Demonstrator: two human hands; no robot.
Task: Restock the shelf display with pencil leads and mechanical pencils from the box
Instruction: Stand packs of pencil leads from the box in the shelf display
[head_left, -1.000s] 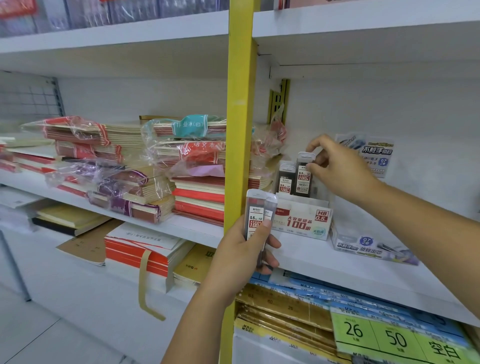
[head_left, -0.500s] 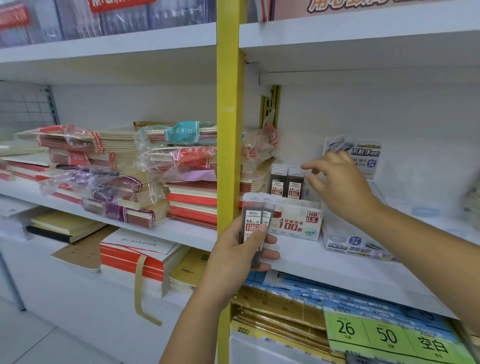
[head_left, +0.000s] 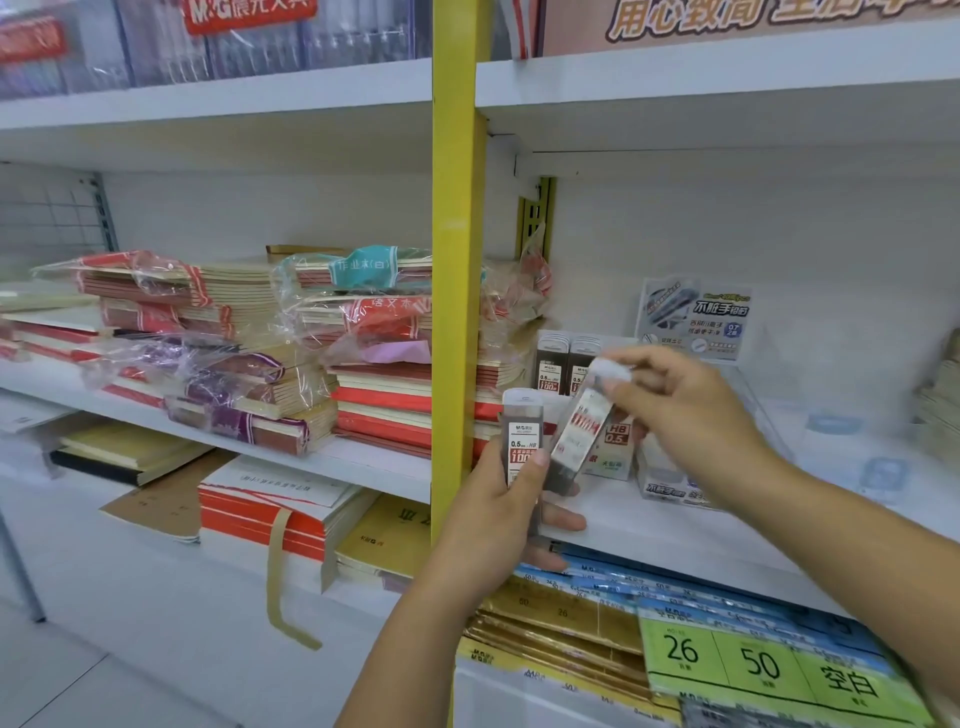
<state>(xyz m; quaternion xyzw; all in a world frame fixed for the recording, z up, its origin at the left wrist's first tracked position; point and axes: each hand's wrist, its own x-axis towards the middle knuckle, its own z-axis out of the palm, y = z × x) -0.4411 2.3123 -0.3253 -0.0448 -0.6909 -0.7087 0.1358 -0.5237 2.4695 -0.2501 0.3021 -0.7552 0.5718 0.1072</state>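
Closest to me, my left hand (head_left: 488, 525) grips one lead case (head_left: 522, 439) upright, thumb pressed across its label and fingers curled behind it. It stands just right of the yellow post (head_left: 454, 260), in front of the shelf (head_left: 675, 525) edge.

Just beside it, my right hand (head_left: 691, 410) pinches a second case (head_left: 579, 434) by its pale cap, between thumb and fingertips. This case hangs tilted, cap up and to the right, its dark lower end down by my left fingers; I cannot tell whether they touch.

Half a second ago my right hand was empty and up at the box, and both cases sat together in my left hand. Now the right hand has come back toward me and holds one of the two.

Behind my hands a white box (head_left: 615, 447) marked HB 0.5 sits on the shelf, with two standing cases (head_left: 549, 366) at its left end, side by side. That makes four cases: two held, two standing.

To the right is one clear box (head_left: 670, 488), with one printed card (head_left: 696, 317) upright behind it.
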